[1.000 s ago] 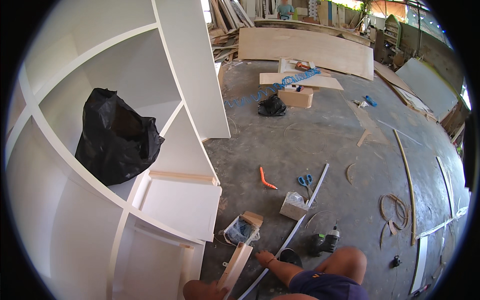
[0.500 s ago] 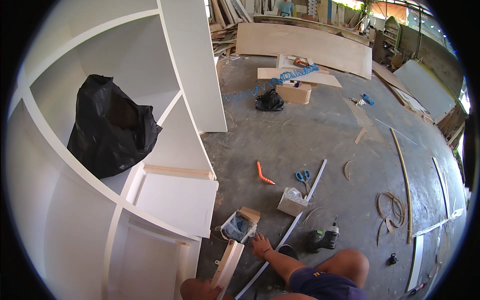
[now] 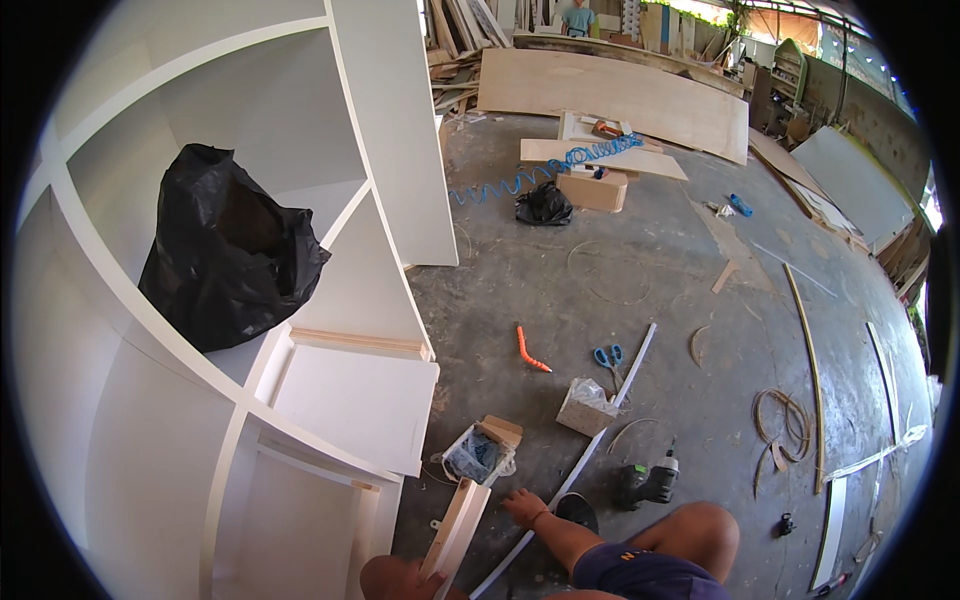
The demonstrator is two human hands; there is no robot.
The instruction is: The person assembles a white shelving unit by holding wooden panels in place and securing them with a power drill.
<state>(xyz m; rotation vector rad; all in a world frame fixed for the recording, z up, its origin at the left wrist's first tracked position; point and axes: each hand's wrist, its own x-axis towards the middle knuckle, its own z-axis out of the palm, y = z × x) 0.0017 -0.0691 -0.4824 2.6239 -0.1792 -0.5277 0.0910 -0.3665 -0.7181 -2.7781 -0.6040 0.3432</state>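
My left hand point(image 3: 432, 583), partly cut off by the lower edge, grips a narrow wooden piece point(image 3: 463, 518) with a white side and a small metal bracket on it. Close to its far end is my right hand point(image 3: 522, 508), over the floor, fingers drawn together; anything in them is too small to make out. Just beyond sits an opened small carton point(image 3: 478, 452) lined with plastic, with small dark pieces inside. To the right of my right hand, a black and green cordless drill point(image 3: 650, 480) lies on the floor, bit pointing away.
A white cabinet point(image 3: 240, 420) with a black plastic bag point(image 3: 230, 255) fills the left. On the floor are another small box point(image 3: 588, 406), blue scissors point(image 3: 608, 358), an orange flexible shaft point(image 3: 532, 350), a white strip point(image 3: 570, 475) and coiled banding point(image 3: 782, 428). A person point(image 3: 577, 20) stands far back.
My right hand has drawn back from the carton's edge toward me, its fingers now closer together. My left hand and the wooden piece stay nearly in place. The view has shifted slightly.
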